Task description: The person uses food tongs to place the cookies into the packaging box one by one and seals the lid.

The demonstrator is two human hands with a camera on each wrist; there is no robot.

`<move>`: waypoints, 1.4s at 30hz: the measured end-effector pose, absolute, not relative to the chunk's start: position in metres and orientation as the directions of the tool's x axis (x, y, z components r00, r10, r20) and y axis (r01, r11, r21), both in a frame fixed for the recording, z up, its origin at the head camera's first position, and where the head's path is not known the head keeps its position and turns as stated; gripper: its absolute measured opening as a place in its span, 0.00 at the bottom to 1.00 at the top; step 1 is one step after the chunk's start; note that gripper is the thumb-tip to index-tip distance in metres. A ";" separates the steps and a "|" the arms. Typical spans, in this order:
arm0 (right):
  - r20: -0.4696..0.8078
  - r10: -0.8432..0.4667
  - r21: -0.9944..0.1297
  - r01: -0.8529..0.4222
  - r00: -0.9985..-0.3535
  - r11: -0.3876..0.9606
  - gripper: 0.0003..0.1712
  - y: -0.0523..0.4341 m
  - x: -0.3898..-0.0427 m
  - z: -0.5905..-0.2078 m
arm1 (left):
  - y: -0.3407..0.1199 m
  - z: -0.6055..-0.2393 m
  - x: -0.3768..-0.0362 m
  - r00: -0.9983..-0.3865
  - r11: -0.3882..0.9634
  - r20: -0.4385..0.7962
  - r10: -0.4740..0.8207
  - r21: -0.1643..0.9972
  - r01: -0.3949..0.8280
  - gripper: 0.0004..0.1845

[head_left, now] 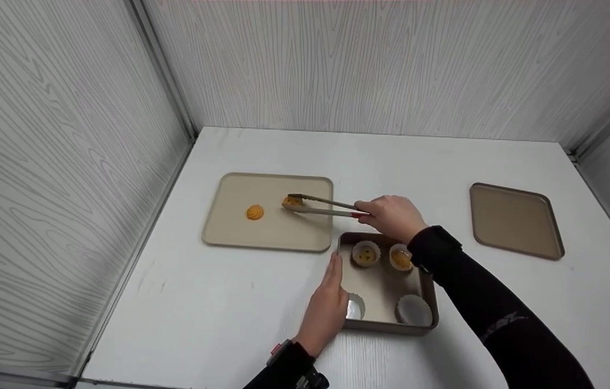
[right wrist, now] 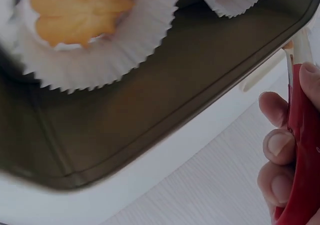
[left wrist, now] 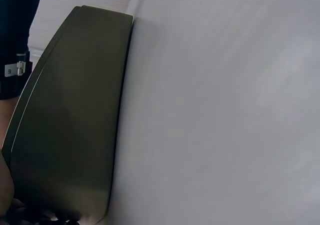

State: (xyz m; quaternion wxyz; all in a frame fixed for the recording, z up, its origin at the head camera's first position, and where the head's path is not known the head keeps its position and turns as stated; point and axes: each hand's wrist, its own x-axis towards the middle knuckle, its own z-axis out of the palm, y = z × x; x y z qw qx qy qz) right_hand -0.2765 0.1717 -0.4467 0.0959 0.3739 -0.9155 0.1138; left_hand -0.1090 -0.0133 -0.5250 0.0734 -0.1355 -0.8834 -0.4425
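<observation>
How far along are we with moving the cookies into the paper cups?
Two paper cups in the baking pan already hold cookies. The right hand holds tongs around a third cookie on the flat tray; the left hand steadies the pan. One more cookie and two empty cups remain.

By your left hand (head_left: 326,302) sits a deep pan (head_left: 381,324) that looks like smooth, matt brown metal with a soft shine on its side. Inside it are white cups (head_left: 414,309) of thin crinkled paper. Your right hand (head_left: 391,216) holds tongs (head_left: 326,206) with dull metal arms and a shiny red plastic grip. Beyond the tongs' tips lies a flat tan tray (head_left: 269,235), smooth and matt. The table (head_left: 202,313) under your hands is white with a faint wood grain.
</observation>
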 end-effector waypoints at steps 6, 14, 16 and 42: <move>0.306 -0.643 -0.160 -0.704 -0.702 0.692 0.10 0.191 -0.268 -0.446 | -0.014 -0.524 -0.108 -0.954 0.570 0.243 0.176 0.765 0.301 0.33; 0.344 -0.615 -0.164 -0.690 -0.710 0.705 0.15 0.215 -0.254 -0.445 | -0.014 -0.524 -0.107 -0.953 0.549 0.250 0.172 0.779 0.303 0.32; 0.362 -0.602 -0.174 -0.686 -0.711 0.706 0.17 0.221 -0.251 -0.445 | -0.014 -0.524 -0.107 -0.953 0.551 0.251 0.168 0.778 0.302 0.33; 0.564 -0.539 -0.185 -0.732 -0.625 0.655 0.25 0.296 -0.211 -0.441 | -0.012 -0.526 -0.108 -0.956 0.560 0.249 0.157 0.775 0.293 0.33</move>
